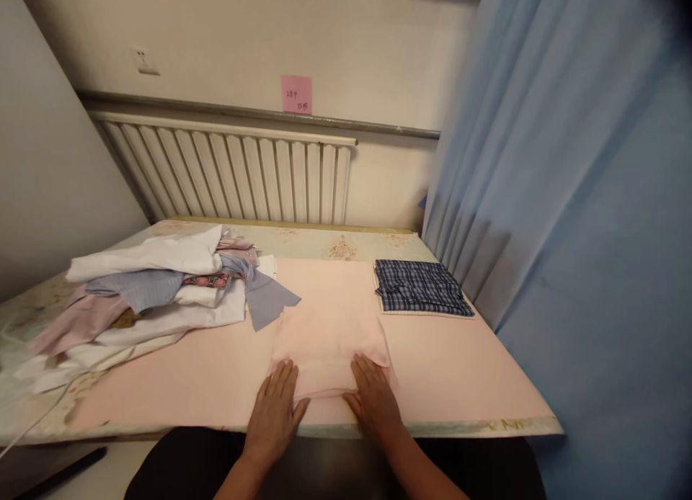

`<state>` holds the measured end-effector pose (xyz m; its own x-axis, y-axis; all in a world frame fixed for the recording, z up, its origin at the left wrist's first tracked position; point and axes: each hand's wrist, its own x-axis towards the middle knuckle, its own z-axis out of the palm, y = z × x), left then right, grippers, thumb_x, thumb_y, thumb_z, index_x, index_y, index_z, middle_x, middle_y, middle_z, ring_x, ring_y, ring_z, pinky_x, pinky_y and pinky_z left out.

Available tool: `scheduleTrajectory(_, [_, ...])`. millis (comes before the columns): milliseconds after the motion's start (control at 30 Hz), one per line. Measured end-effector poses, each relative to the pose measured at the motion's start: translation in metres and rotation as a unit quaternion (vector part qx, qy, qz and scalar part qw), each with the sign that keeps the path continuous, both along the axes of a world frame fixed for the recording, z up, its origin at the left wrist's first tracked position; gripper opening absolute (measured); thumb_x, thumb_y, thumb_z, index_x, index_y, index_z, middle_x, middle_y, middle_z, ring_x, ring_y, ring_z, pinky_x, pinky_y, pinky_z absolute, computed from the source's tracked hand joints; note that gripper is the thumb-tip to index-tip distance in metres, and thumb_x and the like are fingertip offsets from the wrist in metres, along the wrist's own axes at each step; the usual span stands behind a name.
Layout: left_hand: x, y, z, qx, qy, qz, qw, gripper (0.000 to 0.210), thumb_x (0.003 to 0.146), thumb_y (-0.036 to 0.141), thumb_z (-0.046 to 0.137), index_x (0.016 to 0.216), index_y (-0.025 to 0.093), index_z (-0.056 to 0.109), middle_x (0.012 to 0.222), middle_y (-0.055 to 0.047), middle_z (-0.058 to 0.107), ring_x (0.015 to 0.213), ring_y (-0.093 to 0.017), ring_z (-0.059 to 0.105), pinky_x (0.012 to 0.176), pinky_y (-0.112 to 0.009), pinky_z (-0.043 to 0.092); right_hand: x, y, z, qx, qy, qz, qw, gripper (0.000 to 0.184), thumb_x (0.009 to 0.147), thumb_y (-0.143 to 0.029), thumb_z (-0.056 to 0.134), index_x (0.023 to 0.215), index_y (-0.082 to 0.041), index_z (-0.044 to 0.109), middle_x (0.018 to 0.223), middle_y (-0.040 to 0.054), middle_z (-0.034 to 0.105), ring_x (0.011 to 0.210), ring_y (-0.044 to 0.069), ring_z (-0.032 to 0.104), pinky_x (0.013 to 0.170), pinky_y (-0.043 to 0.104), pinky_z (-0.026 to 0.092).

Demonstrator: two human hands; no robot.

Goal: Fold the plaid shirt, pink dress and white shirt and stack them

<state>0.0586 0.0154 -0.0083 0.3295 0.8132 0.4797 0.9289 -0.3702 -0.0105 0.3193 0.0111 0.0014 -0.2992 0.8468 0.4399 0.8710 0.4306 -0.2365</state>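
Observation:
A pale pink garment [331, 345] lies folded into a rough rectangle on the pink cloth [189, 385] in front of me. My left hand [274, 408] rests flat on its near left corner, fingers stretched out and pointing away from me. On the near right corner lies my right hand [373, 398], also flat with its fingers extended. Both thumbs point inward along the garment's near edge. Neither hand grips anything. The garment's exact kind cannot be made out.
A loose heap of clothes [145, 291] covers the left side of the table. At the right lies a folded dark plaid garment [422, 287] on a paler piece. A blue curtain [513, 161] hangs along the right edge. Behind the table are a radiator [238, 170] and a wall.

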Motion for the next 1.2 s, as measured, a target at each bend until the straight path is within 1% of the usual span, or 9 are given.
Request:
scheduleTrajectory(133, [-0.0002, -0.0002, -0.0002, 0.006, -0.004, -0.002, 1.0, 0.059, 0.09, 0.047, 0.046, 0.14, 0.014, 0.043, 0.144, -0.014, 0.047, 0.135, -0.029, 0.039, 0.107, -0.046, 0.036, -0.0007, -0.0003, 0.0, -0.002, -0.001, -0.004, 1.0, 0.058, 0.085, -0.024, 0.059, 0.139, -0.013, 0.041, 0.145, 0.0139, 0.043, 0.137, 0.029, 0.034, 0.11, 0.049, 0.035])
scheduleTrajectory(333, [-0.0003, -0.0002, -0.0007, 0.014, 0.014, 0.001, 1.0, 0.059, 0.09, 0.047, 0.045, 0.139, 0.013, 0.044, 0.145, -0.014, 0.045, 0.135, -0.029, 0.039, 0.106, -0.046, 0.037, -0.0007, -0.0008, 0.0016, -0.002, -0.006, -0.004, 1.0, 0.059, 0.084, -0.024, 0.06, 0.139, -0.012, 0.042, 0.145, 0.0141, 0.043, 0.137, 0.028, 0.034, 0.11, 0.048, 0.034])
scheduleTrajectory(633, [0.0002, 0.0001, -0.003, 0.025, -0.001, -0.003, 1.0, 0.06, 0.09, 0.048, 0.044, 0.14, 0.014, 0.043, 0.144, -0.014, 0.046, 0.135, -0.029, 0.04, 0.107, -0.045, 0.036, -0.0005, -0.0005, 0.0006, 0.001, -0.001, -0.003, 1.0, 0.058, 0.085, -0.024, 0.06, 0.139, -0.013, 0.042, 0.145, 0.0148, 0.043, 0.137, 0.028, 0.034, 0.11, 0.048, 0.034])
scheduleTrajectory(867, [-0.0001, 0.0002, -0.0025, 0.023, 0.008, -0.002, 1.0, 0.06, 0.09, 0.046, 0.047, 0.139, 0.012, 0.044, 0.144, -0.015, 0.046, 0.135, -0.029, 0.039, 0.107, -0.046, 0.036, 0.0006, -0.0007, -0.0003, 0.01, -0.004, 0.001, 1.0, 0.061, 0.085, -0.025, 0.06, 0.141, -0.013, 0.039, 0.146, 0.0138, 0.042, 0.138, 0.028, 0.033, 0.111, 0.048, 0.034])
scheduleTrajectory(1067, [-0.0005, 0.0005, -0.0043, 0.029, 0.003, -0.002, 1.0, 0.06, 0.09, 0.047, 0.046, 0.14, 0.014, 0.043, 0.144, -0.014, 0.046, 0.135, -0.029, 0.039, 0.107, -0.046, 0.035, 0.0007, -0.0003, -0.002, 0.013, -0.015, 0.003, 1.0, 0.062, 0.086, -0.027, 0.059, 0.143, -0.014, 0.037, 0.147, 0.0136, 0.041, 0.138, 0.029, 0.032, 0.111, 0.049, 0.034])
scheduleTrajectory(1200, [-0.0005, 0.0003, -0.0042, 0.031, 0.007, -0.002, 0.999, 0.06, 0.09, 0.047, 0.046, 0.14, 0.014, 0.043, 0.144, -0.014, 0.047, 0.135, -0.029, 0.039, 0.107, -0.045, 0.035, 0.0006, 0.0, -0.0021, 0.017, -0.012, -0.003, 1.0, 0.061, 0.086, -0.027, 0.059, 0.142, -0.014, 0.038, 0.146, 0.0137, 0.042, 0.138, 0.028, 0.034, 0.111, 0.048, 0.034])
